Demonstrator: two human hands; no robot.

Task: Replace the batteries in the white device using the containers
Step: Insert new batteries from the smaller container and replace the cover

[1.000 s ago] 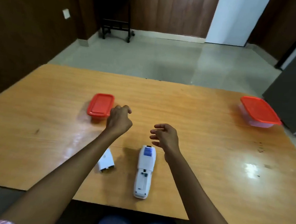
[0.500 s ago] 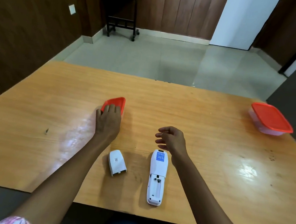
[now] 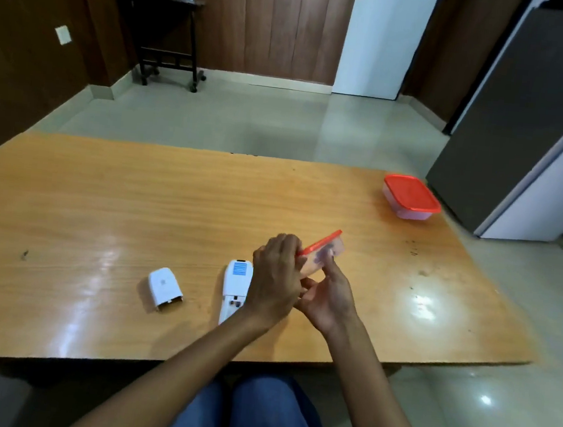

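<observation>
Farthest left on the wooden table [image 3: 69,193], a small white battery cover [image 3: 164,286], lying flat and apart from everything else. Next to the right, the white device [image 3: 237,278], face down with a blue label near its far end and its battery bay uncovered toward the near end; near half partly hidden behind the left forearm. Just right of that, the left hand [image 3: 275,278], raised above the table, fingers curled over the near end of a small clear container [image 3: 324,255] with a red lid. Container held tilted, lid edge facing up and to the left, something dark and blurred visible through the clear wall; cannot tell what. Directly beside it, the right hand [image 3: 329,295], palm turned up, fingers closed around the container's underside, thumb pressed against its near wall. Both hands touching each other around that container, which sits off the table, just right of the device. Well apart at the far right corner of the table, a second, larger container [image 3: 410,198] with a red lid on, resting flat.
</observation>
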